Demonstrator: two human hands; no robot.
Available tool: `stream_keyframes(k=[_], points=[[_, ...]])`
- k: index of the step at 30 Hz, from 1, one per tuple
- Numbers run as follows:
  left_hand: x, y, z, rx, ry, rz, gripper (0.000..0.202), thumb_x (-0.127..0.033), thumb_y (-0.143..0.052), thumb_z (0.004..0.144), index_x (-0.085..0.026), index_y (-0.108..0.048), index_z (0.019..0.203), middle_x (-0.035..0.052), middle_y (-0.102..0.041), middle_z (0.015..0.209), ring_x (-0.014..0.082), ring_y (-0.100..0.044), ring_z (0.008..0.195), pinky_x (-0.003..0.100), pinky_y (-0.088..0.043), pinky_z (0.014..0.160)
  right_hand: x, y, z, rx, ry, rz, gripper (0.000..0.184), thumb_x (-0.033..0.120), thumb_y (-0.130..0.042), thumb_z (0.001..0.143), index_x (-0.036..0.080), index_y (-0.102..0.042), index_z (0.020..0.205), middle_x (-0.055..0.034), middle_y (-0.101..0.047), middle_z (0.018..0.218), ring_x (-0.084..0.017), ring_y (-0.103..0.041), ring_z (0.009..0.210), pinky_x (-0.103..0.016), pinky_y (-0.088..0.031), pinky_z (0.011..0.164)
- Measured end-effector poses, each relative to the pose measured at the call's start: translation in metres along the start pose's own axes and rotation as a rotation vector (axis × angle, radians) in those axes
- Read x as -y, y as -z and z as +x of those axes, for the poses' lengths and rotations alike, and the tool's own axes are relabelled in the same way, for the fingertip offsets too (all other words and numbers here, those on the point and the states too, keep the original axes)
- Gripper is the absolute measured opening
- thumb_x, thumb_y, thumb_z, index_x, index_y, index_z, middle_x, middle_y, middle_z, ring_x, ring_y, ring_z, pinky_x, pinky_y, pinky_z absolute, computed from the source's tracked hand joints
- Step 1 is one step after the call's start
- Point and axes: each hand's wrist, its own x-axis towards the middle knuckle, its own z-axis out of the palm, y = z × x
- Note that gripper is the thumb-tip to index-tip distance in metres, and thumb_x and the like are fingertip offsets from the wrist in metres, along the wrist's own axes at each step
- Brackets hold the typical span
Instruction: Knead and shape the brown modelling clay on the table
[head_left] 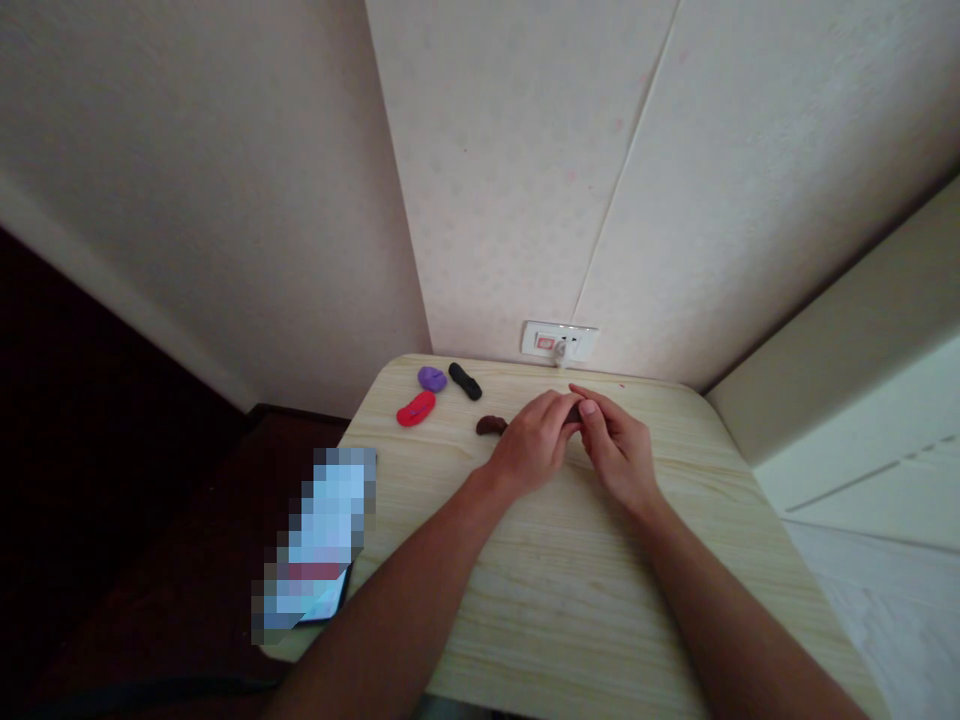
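Observation:
Pinched between my two hands is a dark brown piece of modelling clay [574,413], mostly covered by the fingers. My left hand [532,440] is closed around its left side, and my right hand [619,445] grips the other end with the thumb on top. Just left of my left hand, a brown clay lump [491,426] lies on the table, partly hidden behind the hand. Farther left are a black clay roll [465,381], a purple clay lump [432,379] and a red clay piece [416,409] with a purple streak.
The pale wood-grain table [577,590] stands against the wall, with rounded back corners. A socket [559,341] with a plug sits just above its back edge. At the left edge lies a lit, blurred-out screen device [322,540]. A white cabinet [862,400] stands to the right.

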Motion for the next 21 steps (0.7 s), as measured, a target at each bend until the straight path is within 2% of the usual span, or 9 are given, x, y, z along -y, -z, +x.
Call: stream_keyframes(k=[4, 10, 16, 19, 21], points=[[-0.0039, 0.0033, 0.0020, -0.004, -0.008, 0.012, 0.023, -0.026, -0.040, 0.107, -0.019, -0.056, 0.122, 0.0114, -0.064, 0.108, 0.0260, -0.063, 0.103, 0.042, -0.057, 0.093, 0.0025, -0.0023, -0.0022, -0.010, 0.013, 0.012, 0.051, 0.053, -0.054, 0.101, 0.016, -0.072, 0.131, -0.0001, -0.058, 0.058, -0.023, -0.067, 0.070, -0.034, -0.055, 0.065], [-0.0071, 0.0028, 0.0021, 0.009, 0.007, -0.041, 0.028, -0.027, -0.041, 0.107, -0.016, -0.051, 0.130, 0.0151, -0.062, 0.119, 0.0275, -0.060, 0.114, 0.046, -0.053, 0.104, -0.0007, -0.0020, -0.0015, -0.040, 0.022, 0.035, 0.047, 0.052, -0.055, 0.101, 0.022, -0.073, 0.132, -0.0066, -0.074, 0.083, -0.023, -0.069, 0.079, -0.036, -0.057, 0.068], [-0.0012, 0.0001, 0.0016, -0.049, -0.015, -0.030, 0.024, -0.027, -0.039, 0.107, -0.018, -0.055, 0.123, 0.0125, -0.066, 0.111, 0.0261, -0.063, 0.107, 0.043, -0.055, 0.096, 0.0004, -0.0033, -0.0018, -0.025, 0.030, 0.079, 0.046, 0.053, -0.056, 0.100, 0.022, -0.074, 0.129, -0.0043, -0.070, 0.077, -0.020, -0.064, 0.071, -0.033, -0.054, 0.065], [-0.0017, 0.0027, 0.0018, -0.098, -0.018, -0.036, 0.023, -0.025, -0.040, 0.107, -0.018, -0.058, 0.120, 0.0118, -0.068, 0.109, 0.0246, -0.065, 0.105, 0.040, -0.055, 0.093, 0.0016, -0.0046, -0.0036, -0.008, 0.020, 0.130, 0.047, 0.051, -0.056, 0.101, 0.021, -0.071, 0.135, -0.0007, -0.064, 0.071, -0.016, -0.056, 0.062, -0.030, -0.049, 0.059], [-0.0029, 0.0049, 0.0020, -0.125, -0.006, -0.040, 0.022, -0.023, -0.041, 0.107, -0.018, -0.059, 0.118, 0.0110, -0.069, 0.106, 0.0234, -0.066, 0.103, 0.038, -0.056, 0.091, 0.0023, -0.0045, -0.0041, 0.000, 0.033, 0.139, 0.047, 0.049, -0.055, 0.102, 0.023, -0.068, 0.139, -0.0006, -0.065, 0.074, -0.015, -0.055, 0.061, -0.030, -0.049, 0.060]])
